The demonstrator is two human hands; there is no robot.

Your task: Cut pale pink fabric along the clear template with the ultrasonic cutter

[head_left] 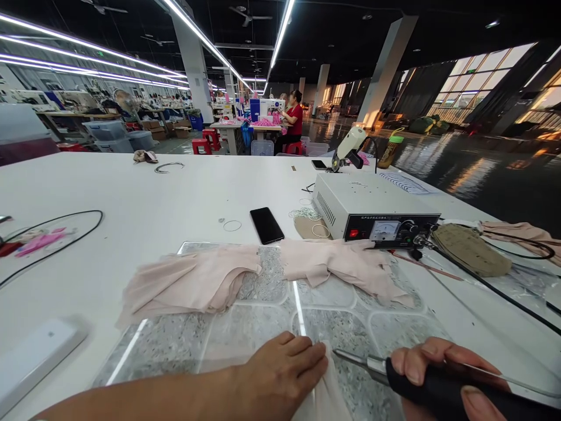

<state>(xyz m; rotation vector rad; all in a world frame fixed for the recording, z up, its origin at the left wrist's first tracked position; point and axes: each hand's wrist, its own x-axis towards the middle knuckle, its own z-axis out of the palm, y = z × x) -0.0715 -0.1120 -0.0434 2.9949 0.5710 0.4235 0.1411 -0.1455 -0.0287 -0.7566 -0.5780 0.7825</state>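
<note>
My left hand (287, 371) lies with its fingers curled together on a thin pale pink fabric piece (331, 386). The fabric comes out beside the fingertips toward me; some of it is under the hand. My right hand (438, 374) is wrapped around the black handle of a handheld tool (368, 363) with a pointed metal tip. That tip is just right of the left fingertips, close to the fabric edge; I cannot tell whether it touches. Beneath lies a grey marbled board (249, 330). On its far side rest a left fabric pile (193, 280) and a right fabric pile (342, 266).
A power unit (377, 204) with a dial stands at the right back, a black cable (495, 289) running from it. A phone (266, 225) lies behind the board. A white box (39, 362) sits at left. Farther off, a person in red (294, 120) sits at a sewing machine.
</note>
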